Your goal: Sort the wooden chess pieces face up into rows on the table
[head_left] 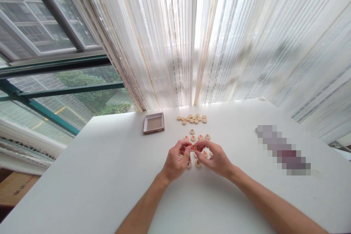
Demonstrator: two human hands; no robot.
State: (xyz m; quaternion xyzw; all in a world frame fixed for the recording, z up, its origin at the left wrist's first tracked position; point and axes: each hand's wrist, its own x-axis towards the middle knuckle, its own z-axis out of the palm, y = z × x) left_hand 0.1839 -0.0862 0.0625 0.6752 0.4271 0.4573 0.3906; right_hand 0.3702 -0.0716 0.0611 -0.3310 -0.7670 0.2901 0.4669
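Observation:
A round wooden Chinese chess piece with a red character (pixel 193 148) sits between the fingertips of both my hands. My left hand (pixel 177 157) is closed, with thumb and forefinger at the piece's left side. My right hand (pixel 212 157) pinches at its right side. Around my hands lie more face-up pieces: a black-marked piece (pixel 192 131) and a red-marked piece (pixel 193 138) just beyond, a black-marked piece (pixel 207 136) to the right, and another black-marked piece (pixel 198 163) close to me. Some pieces are partly hidden by my fingers.
Farther back, several blank-side-up wooden pieces (pixel 191 120) lie clustered on the white table (pixel 109 175). A shallow square box (pixel 154 131) stands left of them. A blurred-out long object (pixel 283 150) lies on the right. Curtains (pixel 175 44) hang behind the table, beside a window (pixel 49 18).

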